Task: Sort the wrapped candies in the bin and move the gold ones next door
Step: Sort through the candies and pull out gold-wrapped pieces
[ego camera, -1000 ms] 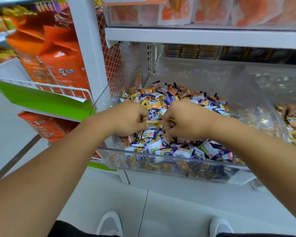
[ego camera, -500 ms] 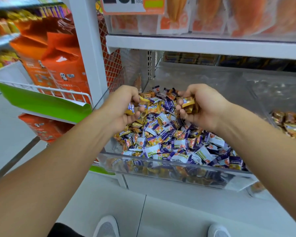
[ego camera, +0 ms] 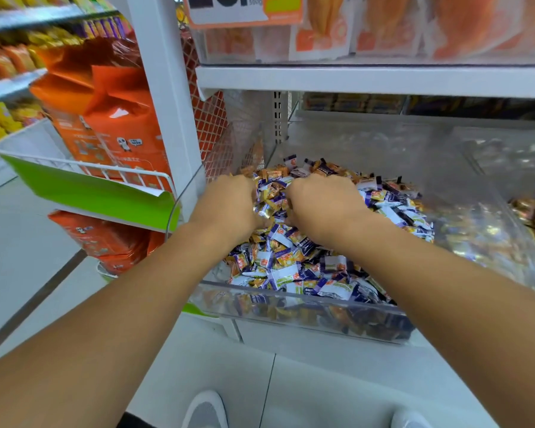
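- Vs 0.5 s ago: both hands were lifted, palms partly up w/ candies in them; now they're back down, knuckles up, dug into the pile.
- Left hand & right hand: fingers curled into the wrapped candies; fingertips hidden, so can't tell what either actually holds.
- Candies: purple/white & gold mix, heaped in clear bin. Gold ones show between the hands.
- Next bin on the right holds gold/brown candies, behind the clear divider.
- Writing: price card up top, "500g" legible; big digits cut off. Candy print too small to read.
- Orange bags in white wire rack left; white shelf above; pale tile floor, grey shoe.
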The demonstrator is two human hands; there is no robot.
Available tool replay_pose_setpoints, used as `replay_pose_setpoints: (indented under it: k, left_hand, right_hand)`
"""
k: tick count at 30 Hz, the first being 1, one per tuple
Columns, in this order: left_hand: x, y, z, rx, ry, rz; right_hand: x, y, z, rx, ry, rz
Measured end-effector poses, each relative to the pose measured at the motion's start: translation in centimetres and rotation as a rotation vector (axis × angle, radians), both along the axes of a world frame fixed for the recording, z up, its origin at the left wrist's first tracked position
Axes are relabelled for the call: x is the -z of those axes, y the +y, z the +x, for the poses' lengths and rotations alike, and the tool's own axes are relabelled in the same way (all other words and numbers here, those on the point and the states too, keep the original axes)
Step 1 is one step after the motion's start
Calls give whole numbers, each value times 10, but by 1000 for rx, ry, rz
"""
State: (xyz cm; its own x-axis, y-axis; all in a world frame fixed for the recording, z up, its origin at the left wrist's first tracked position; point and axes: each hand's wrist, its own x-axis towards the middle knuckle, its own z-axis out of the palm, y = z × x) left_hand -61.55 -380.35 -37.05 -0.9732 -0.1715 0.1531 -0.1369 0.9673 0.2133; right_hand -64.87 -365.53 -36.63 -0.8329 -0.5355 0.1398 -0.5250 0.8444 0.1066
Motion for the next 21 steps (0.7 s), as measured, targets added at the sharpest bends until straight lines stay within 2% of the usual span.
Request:
replay_pose_setpoints:
  k: [4,7,9,11,12,14,16,18,19,21]
  left_hand:
    - [8,1,-1,51,22,32]
    - [12,-1,-3,107,53,51]
    - [11,0,-3,81,70,183]
    - [6,-1,-5,-5,64,514]
    - [1,-1,-6,-62,45,713]
    - [-8,0,-4,-138,27,965]
    - [-16,3,-1,-149,90,950]
    - [-21,1,4,-112,222,659]
    - [-25,-1,7,-77,277,467]
    - [-32,-7,12,-17,325,186]
  right_hand:
    - [-1,12,4,3,24,37]
    - [-9,24,3,11,-26,-228]
    - [-21,27,2,90,-310,-635]
    - [-30,29,3,214,-774,-1191]
    - [-32,30,3,258,-979,-1397]
    - [-32,30,1,315,-1201,-1580]
    - [-28,27,-2,320,-1275,-1560]
    - [-25,22,-6,294,-1201,-1433]
    - [-22,19,-9,238,-1063,-1250]
    - [-15,17,-14,98,-624,-643]
